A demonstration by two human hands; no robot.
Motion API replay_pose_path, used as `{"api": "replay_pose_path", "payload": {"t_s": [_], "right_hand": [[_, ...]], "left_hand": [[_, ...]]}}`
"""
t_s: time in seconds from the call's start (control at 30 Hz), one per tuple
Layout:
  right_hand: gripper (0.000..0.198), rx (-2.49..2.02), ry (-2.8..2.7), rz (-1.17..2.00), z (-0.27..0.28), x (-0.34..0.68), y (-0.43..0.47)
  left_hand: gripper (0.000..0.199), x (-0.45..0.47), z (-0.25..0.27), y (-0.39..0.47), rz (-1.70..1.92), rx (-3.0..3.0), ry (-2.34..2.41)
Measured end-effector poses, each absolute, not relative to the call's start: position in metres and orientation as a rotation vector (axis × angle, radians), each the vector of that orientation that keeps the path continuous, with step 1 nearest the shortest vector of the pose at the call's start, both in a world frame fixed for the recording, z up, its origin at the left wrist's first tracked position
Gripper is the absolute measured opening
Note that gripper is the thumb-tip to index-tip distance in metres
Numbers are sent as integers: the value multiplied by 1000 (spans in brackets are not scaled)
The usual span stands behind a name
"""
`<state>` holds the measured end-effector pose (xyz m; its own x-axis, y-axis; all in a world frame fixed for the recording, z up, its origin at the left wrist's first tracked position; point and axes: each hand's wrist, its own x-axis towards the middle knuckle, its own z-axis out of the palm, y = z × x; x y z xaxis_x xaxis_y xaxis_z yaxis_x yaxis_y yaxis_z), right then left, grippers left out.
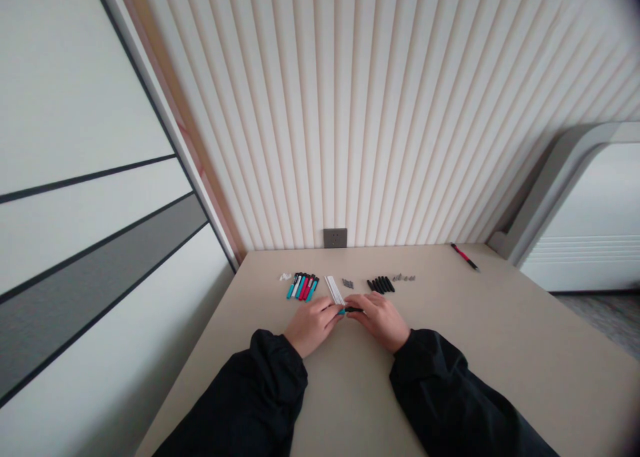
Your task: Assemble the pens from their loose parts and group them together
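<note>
Between the two hands, short of the far edge of the table [450,337] and about midway between its far corners, a blue piece [342,312] and a black piece [356,310] are facing each other end to end. The left hand [314,320] is pinching the blue one and the right hand [379,316] is gripping the black one; I cannot tell whether the pieces are joining or only touching. They could be slipping apart or going crooked, I judge, if the fingers are pushing out of line, and the white sticks [333,289] just beyond the fingertips could be scattering if a finger is catching them. The blue piece is showing only a bright stub; the black one is looking slim, dark and nearly level. Beyond the right hand, black tubes [381,284] are lying toward the far edge, with small metal bits [404,278] to their right. Grey pieces [347,284] are sitting between sticks and tubes. Coloured barrels [303,287] are lying toward the far left corner, white bits [285,277] beside them. A red and black pen [465,258] is resting near the far right corner.
</note>
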<state>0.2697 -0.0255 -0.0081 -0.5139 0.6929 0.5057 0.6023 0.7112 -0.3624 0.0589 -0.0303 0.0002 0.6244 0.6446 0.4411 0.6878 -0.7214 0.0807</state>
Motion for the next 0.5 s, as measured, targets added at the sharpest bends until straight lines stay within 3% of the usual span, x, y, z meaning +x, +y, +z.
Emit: {"api": "replay_pose_path", "payload": {"t_s": [0.3,0.5], "right_hand": [[25,-938,-2306,244,-10,269,-25],[27,-1048,-2139,517,-9,267,-29]], "left_hand": [[17,59,2,-33,-697,-2747,-1143],[21,62,5,-34,-725,-2740,-1106]]}}
